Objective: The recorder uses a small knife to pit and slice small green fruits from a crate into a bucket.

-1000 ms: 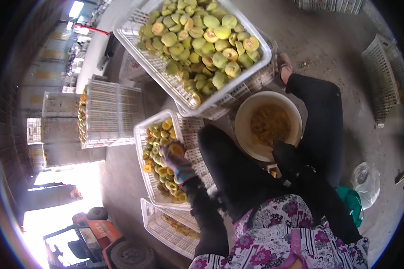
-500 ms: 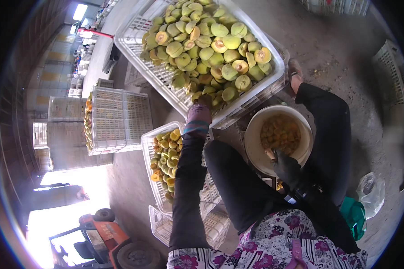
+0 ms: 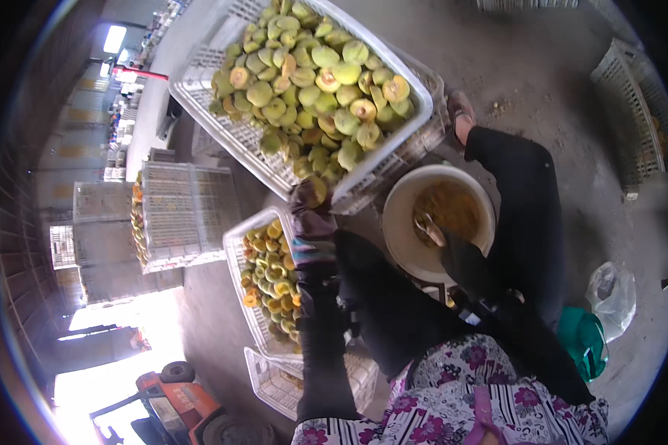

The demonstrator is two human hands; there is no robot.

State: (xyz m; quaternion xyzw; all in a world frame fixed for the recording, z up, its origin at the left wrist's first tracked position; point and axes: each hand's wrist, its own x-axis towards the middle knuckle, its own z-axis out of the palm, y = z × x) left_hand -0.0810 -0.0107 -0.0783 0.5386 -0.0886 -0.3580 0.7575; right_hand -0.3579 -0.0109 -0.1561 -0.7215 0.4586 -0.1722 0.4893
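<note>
My left hand (image 3: 304, 209), in a dark purplish glove, is closed on a green-yellow peach half (image 3: 317, 190). It is at the near corner of a large white crate (image 3: 237, 152) heaped with green-yellow peach halves (image 3: 323, 81), some with brown centres. My right hand (image 3: 439, 236) reaches into a white bucket (image 3: 402, 256) between my legs. Its bare fingertips are closed around something thin and pale that I cannot make out. Wet orange-brown pieces (image 3: 460, 211) lie in the bucket. Left of my left forearm, a smaller white crate (image 3: 237, 252) holds cut, yellow-orange peach halves (image 3: 267, 271).
Below the smaller crate stands another white crate (image 3: 263, 382). Stacked crates (image 3: 189, 211) rise at the left, with an orange forklift (image 3: 185, 400) at lower left. A crate (image 3: 631, 126) stands at far right, a clear plastic bag (image 3: 612, 297) and green bag (image 3: 583, 345) at lower right.
My left hand has drawn back from the heap with a peach half. My right hand has moved deeper into the bucket. The whole view has shifted slightly.
</note>
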